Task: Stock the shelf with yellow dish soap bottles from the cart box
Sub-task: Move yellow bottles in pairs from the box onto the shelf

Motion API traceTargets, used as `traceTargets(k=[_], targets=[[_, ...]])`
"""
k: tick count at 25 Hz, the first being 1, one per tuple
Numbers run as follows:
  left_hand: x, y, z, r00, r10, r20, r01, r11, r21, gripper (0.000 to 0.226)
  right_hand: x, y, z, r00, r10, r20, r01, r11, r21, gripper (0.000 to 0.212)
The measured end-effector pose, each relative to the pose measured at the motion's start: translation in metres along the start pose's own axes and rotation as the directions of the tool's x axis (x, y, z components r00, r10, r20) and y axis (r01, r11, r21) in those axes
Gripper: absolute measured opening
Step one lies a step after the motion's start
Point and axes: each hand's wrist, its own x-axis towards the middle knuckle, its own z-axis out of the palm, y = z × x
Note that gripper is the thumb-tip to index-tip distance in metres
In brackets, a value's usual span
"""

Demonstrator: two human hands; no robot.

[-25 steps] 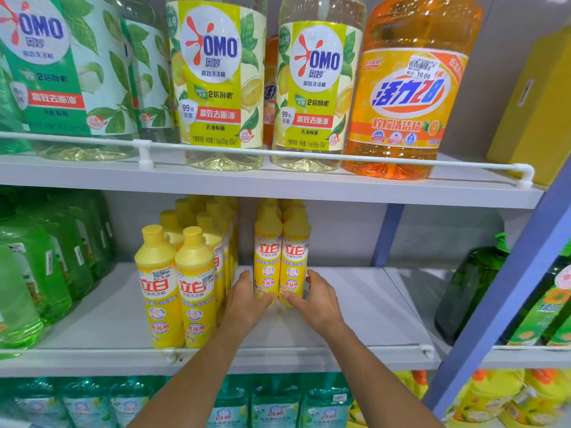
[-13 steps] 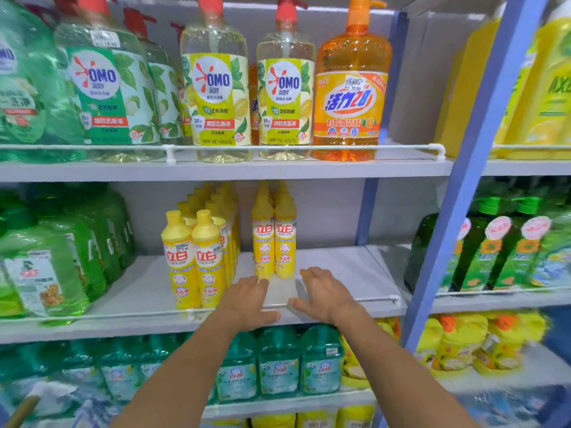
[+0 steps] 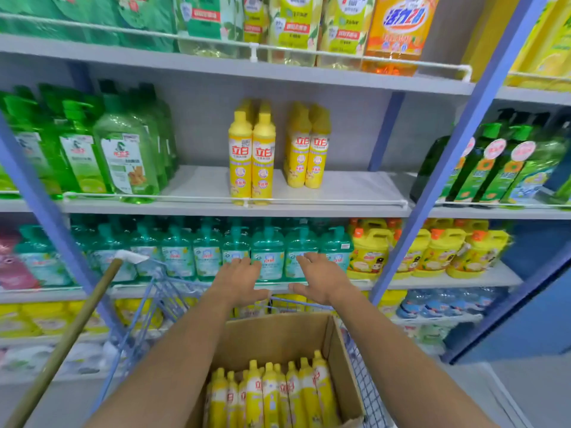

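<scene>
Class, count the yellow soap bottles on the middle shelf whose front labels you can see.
4. The left pair stands at the front rail; the right pair sits further back. More bottles behind each pair are mostly hidden.

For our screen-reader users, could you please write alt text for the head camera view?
Two empty, open hands, the left hand and right hand, hover above a cardboard box of yellow dish soap bottles in a cart. Ahead, two clusters of matching bottles stand on the middle shelf.
</scene>
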Motion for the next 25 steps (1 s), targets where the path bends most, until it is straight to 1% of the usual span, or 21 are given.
traceTargets(k=[4, 8, 11, 13, 15, 19, 22, 23, 25], targets=[[-0.042, -0.026, 0.067, 0.989, -0.068, 0.135, 0.080, 0.993, -0.082, 0.082, -0.015, -0.031, 0.061, 0.991, -0.016, 0.135, 0.007, 0.998, 0.069, 0.078], [-0.054, -0.040, 0.137, 0.961, -0.125, 0.245, 0.162, 0.978, -0.134, 0.084, -0.019, -0.041, 0.128, 0.960, -0.005, 0.280, -0.033, 0.991, 0.131, 0.078], [-0.056, -0.039, 0.187, 0.914, -0.154, 0.375, 0.235, 0.955, -0.180, 0.082, -0.014, -0.041, 0.174, 0.933, -0.015, 0.361, -0.035, 0.991, 0.132, 0.073], [-0.050, -0.037, 0.221, 0.883, -0.170, 0.437, 0.279, 0.940, -0.198, 0.084, -0.005, -0.037, 0.206, 0.906, -0.038, 0.422, -0.026, 0.989, 0.145, 0.069], [-0.039, -0.037, 0.249, 0.883, -0.178, 0.433, 0.287, 0.937, -0.200, 0.086, 0.005, -0.031, 0.238, 0.885, -0.042, 0.463, -0.035, 0.987, 0.157, 0.069], [-0.013, -0.035, 0.313, 0.869, -0.168, 0.465, 0.311, 0.917, -0.250, 0.079, 0.026, -0.023, 0.313, 0.862, -0.032, 0.505, -0.070, 0.981, 0.182, 0.075], [0.012, -0.031, 0.368, 0.856, -0.159, 0.492, 0.338, 0.891, -0.302, 0.079, 0.039, -0.023, 0.377, 0.839, -0.016, 0.544, -0.114, 0.973, 0.203, 0.071], [0.020, -0.032, 0.389, 0.850, -0.162, 0.501, 0.360, 0.873, -0.329, 0.080, 0.043, -0.023, 0.397, 0.834, -0.006, 0.552, -0.129, 0.970, 0.204, 0.069], [0.035, -0.032, 0.437, 0.848, -0.172, 0.502, 0.396, 0.835, -0.383, 0.090, 0.048, -0.024, 0.433, 0.822, 0.011, 0.570, -0.163, 0.963, 0.216, 0.067]])
